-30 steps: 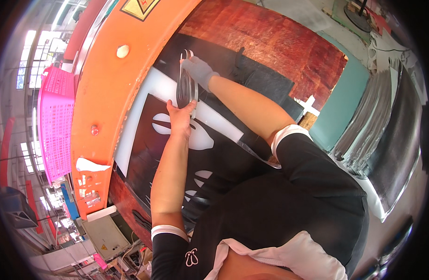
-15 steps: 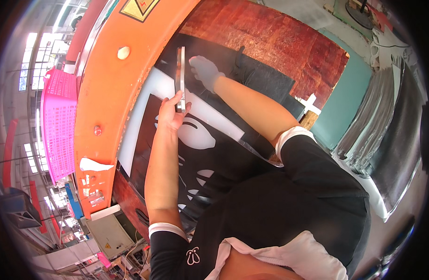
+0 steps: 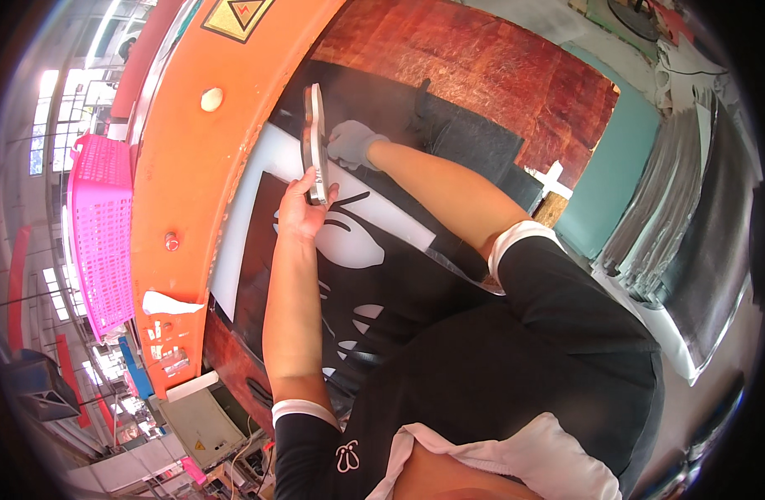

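Far left sits a pink basket (image 3: 99, 233). Next comes the big orange machine edge (image 3: 207, 167). The left hand (image 3: 303, 212) is closed around the near end of a flat metal cutting block (image 3: 316, 142). The block stands on its thin edge, and its long side points away from the person, toward the far side. Just right of it, the right hand (image 3: 353, 143), in a grey glove, lies flat and open on the black sheet (image 3: 449, 133) on the tabletop (image 3: 482, 58). The left hand is nearer to the block.
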A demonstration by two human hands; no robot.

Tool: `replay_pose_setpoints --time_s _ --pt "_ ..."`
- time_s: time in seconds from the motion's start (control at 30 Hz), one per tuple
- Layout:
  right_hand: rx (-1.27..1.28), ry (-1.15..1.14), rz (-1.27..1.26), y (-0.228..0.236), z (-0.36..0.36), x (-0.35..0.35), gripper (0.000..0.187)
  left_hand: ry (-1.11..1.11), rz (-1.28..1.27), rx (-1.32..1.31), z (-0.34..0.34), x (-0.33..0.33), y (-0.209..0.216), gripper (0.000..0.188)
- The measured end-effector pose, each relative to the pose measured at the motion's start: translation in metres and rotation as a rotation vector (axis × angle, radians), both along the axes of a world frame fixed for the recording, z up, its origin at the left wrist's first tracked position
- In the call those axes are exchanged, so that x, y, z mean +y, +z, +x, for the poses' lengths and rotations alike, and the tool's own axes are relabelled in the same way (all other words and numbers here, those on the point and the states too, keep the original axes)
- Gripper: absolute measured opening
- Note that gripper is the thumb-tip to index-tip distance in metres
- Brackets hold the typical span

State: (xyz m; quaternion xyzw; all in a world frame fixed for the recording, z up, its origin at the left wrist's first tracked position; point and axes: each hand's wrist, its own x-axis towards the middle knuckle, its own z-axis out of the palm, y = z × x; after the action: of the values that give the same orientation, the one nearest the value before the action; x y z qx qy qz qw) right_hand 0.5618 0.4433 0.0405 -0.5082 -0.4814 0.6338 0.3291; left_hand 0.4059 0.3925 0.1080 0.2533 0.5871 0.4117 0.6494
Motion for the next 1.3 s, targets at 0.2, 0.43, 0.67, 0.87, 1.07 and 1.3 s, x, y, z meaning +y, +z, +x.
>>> replay_pose_setpoints --time_s 0.2,0.43,0.67,0.87,1.07,1.3 --pt "-0.673 -0.256 0.54 -0.002 0.032 -0.003 0.024 0.027 0.036 -0.041 0.003 -0.005 0.001 0.043" --pt "-0.531 -0.097 0.731 0.001 0.015 -0.058 0.033 0.031 0.039 -0.163 0.004 -0.009 0.001 0.038" --pt "-0.915 0.12 0.852 -0.024 0.007 -0.086 0.018 0.034 0.005 -0.195 -0.007 -0.007 0.003 0.042" --pt "-0.908 0.254 0.953 -0.026 -0.002 -0.088 0.026 0.03 -0.002 -0.233 -0.005 -0.006 -0.002 0.041" --pt "-1.026 0.046 0.677 -0.015 0.019 -0.076 0.021 0.033 -0.002 -0.255 -0.015 -0.005 -0.009 0.037" --pt "-0.314 -0.259 0.409 -0.006 0.03 -0.049 0.053 0.111 0.049 -0.168 0.002 -0.009 -0.036 0.031"
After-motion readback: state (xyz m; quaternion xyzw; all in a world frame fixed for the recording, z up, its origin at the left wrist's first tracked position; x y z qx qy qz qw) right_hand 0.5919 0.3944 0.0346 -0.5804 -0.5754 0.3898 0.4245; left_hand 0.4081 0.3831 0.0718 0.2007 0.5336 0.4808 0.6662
